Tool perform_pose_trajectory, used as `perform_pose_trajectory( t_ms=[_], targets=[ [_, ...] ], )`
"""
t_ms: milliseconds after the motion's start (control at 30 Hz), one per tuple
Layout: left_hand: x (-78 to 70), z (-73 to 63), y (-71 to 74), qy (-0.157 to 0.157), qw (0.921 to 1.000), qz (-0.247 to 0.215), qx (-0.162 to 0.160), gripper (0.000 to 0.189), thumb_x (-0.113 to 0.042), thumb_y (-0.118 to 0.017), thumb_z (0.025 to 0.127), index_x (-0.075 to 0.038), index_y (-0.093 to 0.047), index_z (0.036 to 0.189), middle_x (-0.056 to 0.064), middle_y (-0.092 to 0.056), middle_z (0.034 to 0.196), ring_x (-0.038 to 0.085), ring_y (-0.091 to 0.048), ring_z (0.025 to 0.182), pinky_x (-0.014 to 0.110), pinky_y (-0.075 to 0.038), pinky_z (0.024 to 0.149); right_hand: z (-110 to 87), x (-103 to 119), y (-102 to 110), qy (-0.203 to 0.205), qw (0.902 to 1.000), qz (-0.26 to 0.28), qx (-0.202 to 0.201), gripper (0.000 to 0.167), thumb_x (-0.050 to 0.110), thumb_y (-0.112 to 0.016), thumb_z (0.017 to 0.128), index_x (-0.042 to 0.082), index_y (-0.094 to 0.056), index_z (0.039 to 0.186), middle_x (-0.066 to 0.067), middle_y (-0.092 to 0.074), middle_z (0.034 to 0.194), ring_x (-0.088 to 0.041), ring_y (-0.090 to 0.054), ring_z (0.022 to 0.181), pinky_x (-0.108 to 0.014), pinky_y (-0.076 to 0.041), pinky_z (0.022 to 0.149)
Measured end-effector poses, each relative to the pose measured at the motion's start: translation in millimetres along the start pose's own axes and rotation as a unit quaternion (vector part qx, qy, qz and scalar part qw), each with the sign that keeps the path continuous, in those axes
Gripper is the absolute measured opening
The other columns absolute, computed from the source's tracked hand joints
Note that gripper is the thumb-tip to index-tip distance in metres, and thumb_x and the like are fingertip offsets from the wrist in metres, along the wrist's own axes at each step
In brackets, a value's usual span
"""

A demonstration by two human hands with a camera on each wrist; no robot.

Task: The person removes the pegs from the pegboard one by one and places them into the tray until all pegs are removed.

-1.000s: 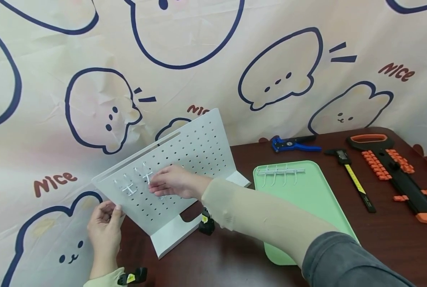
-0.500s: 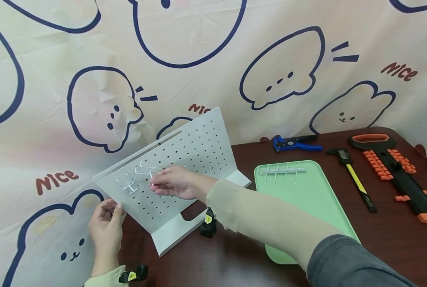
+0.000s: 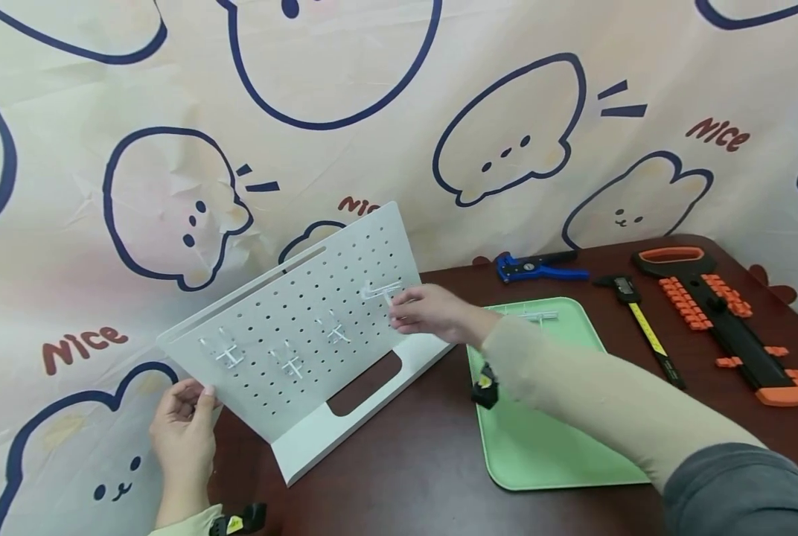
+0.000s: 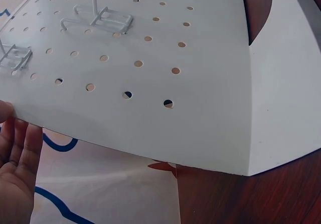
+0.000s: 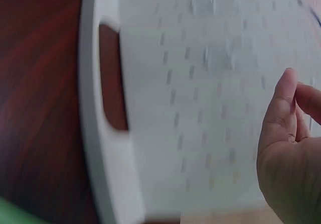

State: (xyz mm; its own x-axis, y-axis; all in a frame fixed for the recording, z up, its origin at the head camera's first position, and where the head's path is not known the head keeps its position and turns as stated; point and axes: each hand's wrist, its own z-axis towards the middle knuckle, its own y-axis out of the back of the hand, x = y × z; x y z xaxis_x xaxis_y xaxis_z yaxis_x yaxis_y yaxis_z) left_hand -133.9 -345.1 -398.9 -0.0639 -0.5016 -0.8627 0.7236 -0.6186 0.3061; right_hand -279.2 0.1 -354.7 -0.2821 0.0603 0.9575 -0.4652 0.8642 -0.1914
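A white pegboard (image 3: 318, 298) with a folded base stands tilted on the table. My left hand (image 3: 184, 435) pinches its left edge between thumb and fingers, seen also in the left wrist view. Three white wire hooks hang in the board's holes: a left hook (image 3: 229, 356), a middle hook (image 3: 292, 365) and a right hook (image 3: 336, 333). Near the board's right end my right hand (image 3: 432, 311) pinches another white wire hook (image 3: 379, 291), held by its stem in front of the holes. The right wrist view is blurred, and that hook is mostly hidden there.
Right of the board lies a green tray (image 3: 560, 454) with white hooks (image 3: 540, 316) at its far end, partly behind the right arm. Beyond are a blue wire stripper (image 3: 540, 268), a digital caliper (image 3: 643, 331) and a black-and-orange tool (image 3: 723, 320). A patterned cloth (image 3: 345, 164) hangs behind.
The pinched hook has come away from the left part of the board. My right hand has carried it rightward to the board's right end. My left hand keeps its grip on the edge.
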Motion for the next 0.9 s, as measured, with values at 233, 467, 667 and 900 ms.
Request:
perform_pose_trajectory(
  t_ms=[233, 467, 667, 900],
  targets=[
    [-2.5, -1.3, 1.5, -0.019, 0.9998, 0.0, -0.004, 0.017, -0.003, -0.059, 0.104, 0.006, -0.059, 0.119, -0.016, -0.059, 0.093, 0.001, -0.059, 0.081, 0.007, -0.048, 0.075, -22.7, -5, 84, 0.009, 0.9965, -0.049, -0.067, 0.022, 0.002, -0.055, 0.106, -0.009, -0.054, 0.124, -0.011, -0.066, 0.1, -0.013, -0.068, 0.083, -0.029, -0.058, 0.087],
    [-3.8, -1.5, 2.6, -0.014, 0.9999, 0.001, -0.007, 0.017, -0.003, -0.06, 0.104, 0.004, -0.06, 0.118, -0.017, -0.059, 0.093, 0.0, -0.059, 0.082, 0.006, -0.048, 0.075, -49.2, -18, 143, -0.014, 0.9908, -0.08, -0.108, 0.026, 0.008, -0.056, 0.107, -0.006, -0.051, 0.129, -0.011, -0.063, 0.108, -0.015, -0.069, 0.092, -0.027, -0.058, 0.087],
    [-3.1, -1.1, 2.9, -0.014, 0.9999, -0.001, -0.007, 0.016, -0.003, -0.06, 0.104, 0.004, -0.06, 0.118, -0.017, -0.059, 0.093, 0.001, -0.06, 0.082, 0.007, -0.049, 0.075, -66.5, -27, 176, -0.027, 0.9861, -0.101, -0.13, 0.033, 0.01, -0.055, 0.108, -0.006, -0.047, 0.135, -0.021, -0.056, 0.126, -0.017, -0.07, 0.102, -0.028, -0.056, 0.091],
    [-0.3, -0.3, 2.3, -0.014, 0.9999, -0.005, -0.006, 0.014, -0.004, -0.06, 0.104, 0.001, -0.061, 0.117, -0.016, -0.06, 0.093, 0.002, -0.06, 0.082, 0.007, -0.049, 0.075, -83.4, -34, 203, -0.04, 0.9816, -0.11, -0.151, 0.037, 0.01, -0.055, 0.108, -0.006, -0.045, 0.139, -0.016, -0.059, 0.119, -0.014, -0.07, 0.1, -0.031, -0.055, 0.095]
  ],
)
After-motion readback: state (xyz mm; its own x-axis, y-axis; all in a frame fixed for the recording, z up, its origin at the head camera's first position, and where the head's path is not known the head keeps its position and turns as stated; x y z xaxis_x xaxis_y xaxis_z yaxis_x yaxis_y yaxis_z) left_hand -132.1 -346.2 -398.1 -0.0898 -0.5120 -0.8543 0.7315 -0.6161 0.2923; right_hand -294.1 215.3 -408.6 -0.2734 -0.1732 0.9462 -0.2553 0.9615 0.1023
